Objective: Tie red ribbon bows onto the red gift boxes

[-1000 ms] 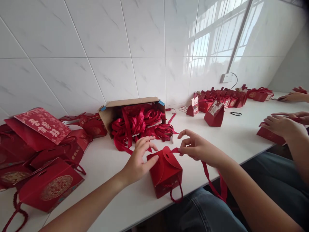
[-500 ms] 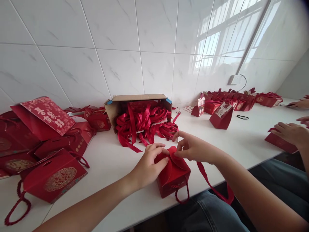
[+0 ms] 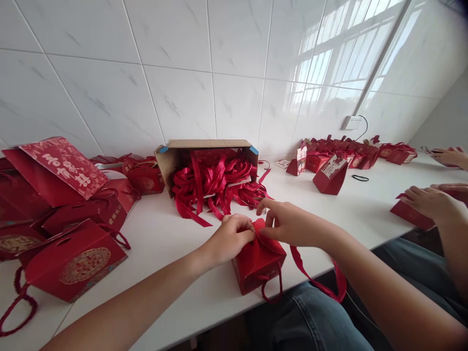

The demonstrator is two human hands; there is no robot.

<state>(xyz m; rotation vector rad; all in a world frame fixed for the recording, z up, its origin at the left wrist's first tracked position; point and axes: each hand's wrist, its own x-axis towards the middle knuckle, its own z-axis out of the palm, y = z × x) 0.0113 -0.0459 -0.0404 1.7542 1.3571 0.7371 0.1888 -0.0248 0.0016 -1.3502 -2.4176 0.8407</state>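
A small red gift box (image 3: 258, 265) stands near the table's front edge, its curved top flaps folded inward to the middle. At the left of its top, my left hand (image 3: 232, 237) pinches a flap between thumb and fingers. My right hand (image 3: 287, 224) is on the opposite flap, thumb and lower fingers closed at its edge and the index finger raised. A red cord handle (image 3: 280, 285) loops from the box's front side. Red ribbon (image 3: 314, 282) trails below my right forearm over the table edge; its upper end is hidden.
Behind my hands, a cardboard box (image 3: 164, 168) on its side spills red ribbons (image 3: 210, 180). Red gift boxes (image 3: 82, 261) are piled at left; more boxes (image 3: 331, 175) stand back right. A co-worker's hands (image 3: 435, 202) hold a red box (image 3: 411, 212) at right.
My left fingers have curled tighter onto the flap at the box's top. My right hand stays at the opposite flap. The whole view has shifted slightly.
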